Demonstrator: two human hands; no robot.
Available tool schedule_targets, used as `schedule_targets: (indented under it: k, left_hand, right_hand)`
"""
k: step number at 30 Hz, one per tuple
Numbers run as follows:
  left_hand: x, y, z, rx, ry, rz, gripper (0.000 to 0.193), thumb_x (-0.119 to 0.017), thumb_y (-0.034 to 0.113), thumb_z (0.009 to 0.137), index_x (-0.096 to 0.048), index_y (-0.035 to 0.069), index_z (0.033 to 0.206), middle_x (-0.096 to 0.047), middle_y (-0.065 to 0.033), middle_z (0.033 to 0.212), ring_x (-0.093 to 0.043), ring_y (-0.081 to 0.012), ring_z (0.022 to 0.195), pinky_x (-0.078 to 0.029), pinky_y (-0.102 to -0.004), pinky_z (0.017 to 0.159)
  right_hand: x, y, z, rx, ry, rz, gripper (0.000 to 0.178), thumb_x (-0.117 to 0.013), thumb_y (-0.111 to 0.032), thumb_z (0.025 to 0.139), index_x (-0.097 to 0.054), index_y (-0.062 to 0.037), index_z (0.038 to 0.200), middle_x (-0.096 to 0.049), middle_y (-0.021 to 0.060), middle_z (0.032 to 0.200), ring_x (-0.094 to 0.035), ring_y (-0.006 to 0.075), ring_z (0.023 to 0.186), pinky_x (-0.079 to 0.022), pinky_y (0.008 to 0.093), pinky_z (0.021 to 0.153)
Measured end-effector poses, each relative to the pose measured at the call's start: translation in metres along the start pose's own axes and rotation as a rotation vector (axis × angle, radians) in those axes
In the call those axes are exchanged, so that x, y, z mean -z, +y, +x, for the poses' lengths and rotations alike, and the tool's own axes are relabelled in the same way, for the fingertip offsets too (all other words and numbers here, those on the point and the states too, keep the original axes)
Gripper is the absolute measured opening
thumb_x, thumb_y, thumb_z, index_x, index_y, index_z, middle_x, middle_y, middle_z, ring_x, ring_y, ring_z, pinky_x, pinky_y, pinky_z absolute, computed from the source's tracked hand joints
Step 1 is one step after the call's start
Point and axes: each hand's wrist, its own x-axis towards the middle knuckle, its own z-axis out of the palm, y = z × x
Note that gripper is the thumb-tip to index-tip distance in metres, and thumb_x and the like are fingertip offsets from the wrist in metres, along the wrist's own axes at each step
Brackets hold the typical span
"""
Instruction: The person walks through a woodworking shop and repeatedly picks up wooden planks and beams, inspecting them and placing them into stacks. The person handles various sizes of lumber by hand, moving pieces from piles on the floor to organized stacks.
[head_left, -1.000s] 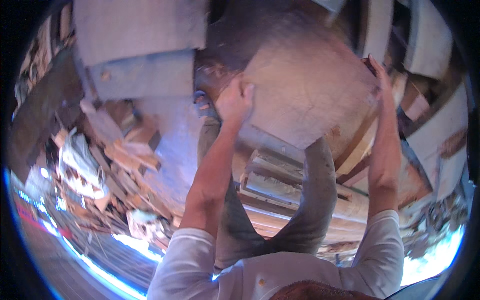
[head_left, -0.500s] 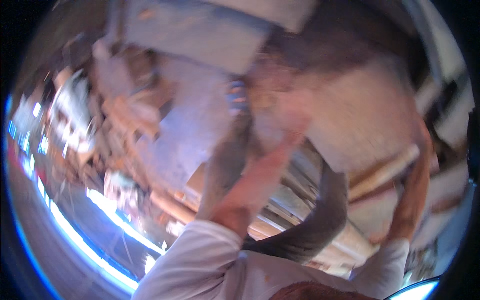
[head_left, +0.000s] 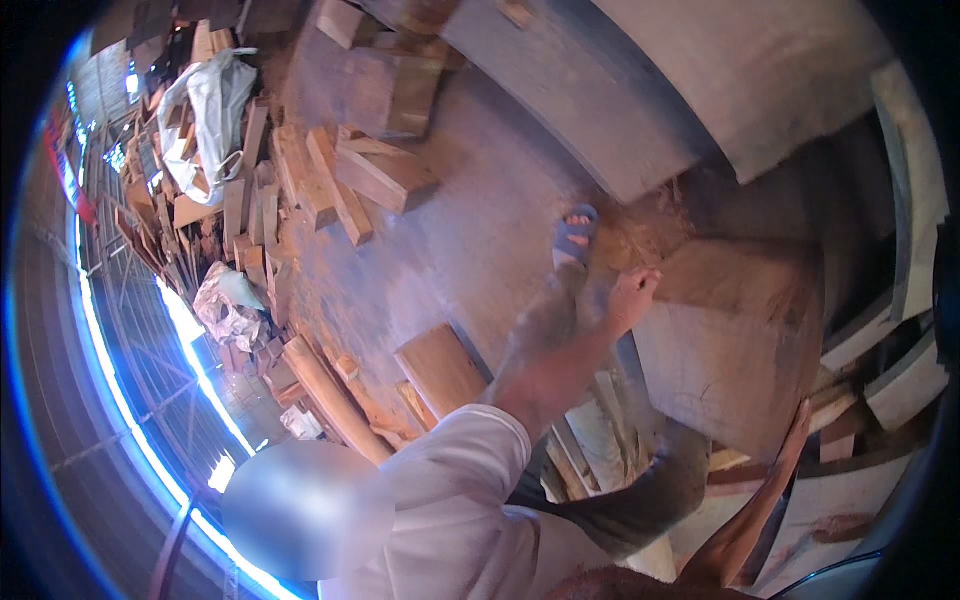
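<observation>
A big wooden block (head_left: 715,365) stands in front of me, browner on top and pale on its near face. My left hand (head_left: 634,297) is at the block's left upper edge, its fingers curled. Whether it grips the edge or just rests beside it is unclear. My right forearm reaches up along the block's right side; at its end my right hand (head_left: 803,412) is mostly hidden, and its fingers cannot be made out. Just beyond the left hand is my foot in a blue sandal (head_left: 575,232).
Large thick slabs (head_left: 590,95) lie at the far side, and more curved boards (head_left: 910,190) line the right. Cut timber pieces (head_left: 385,175), a white sack (head_left: 215,120) and a loose plank (head_left: 440,370) are on the left. Narrow boards (head_left: 600,430) lie below the block.
The view has turned and sharpened, so the scene is shifted, with the timber heap more fully in sight. My left hand remains near the block's left edge; my right hand shows less.
</observation>
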Motion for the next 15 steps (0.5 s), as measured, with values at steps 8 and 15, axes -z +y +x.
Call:
schedule_targets:
  k: [8, 15]
  left_hand:
    - [0.013, -0.015, 0.042, 0.143, -0.256, -0.054, 0.057, -0.069, 0.047, 0.097, -0.067, 0.001, 0.132, -0.070, -0.0161, 0.128, -0.066, -0.0290, 0.119, -0.051, -0.0404, 0.101]
    - [0.016, 0.010, 0.039, 0.240, -0.325, -0.392, 0.063, -0.077, 0.045, 0.093, -0.065, 0.000, 0.135, -0.068, -0.0111, 0.131, -0.066, -0.0238, 0.116, -0.052, -0.0382, 0.101]
  right_hand:
    - [-0.039, 0.036, -0.063, -0.086, -0.098, 0.294, 0.077, -0.055, -0.050, 0.107, -0.034, 0.0005, 0.161, -0.040, 0.0200, 0.163, -0.042, 0.0307, 0.147, -0.036, 0.0449, 0.120]
    - [-0.043, 0.021, 0.041, 0.005, -0.177, 1.212, 0.065, -0.052, -0.048, 0.107, -0.041, -0.0076, 0.156, -0.052, 0.0164, 0.150, -0.053, 0.0343, 0.135, -0.048, 0.0477, 0.109]
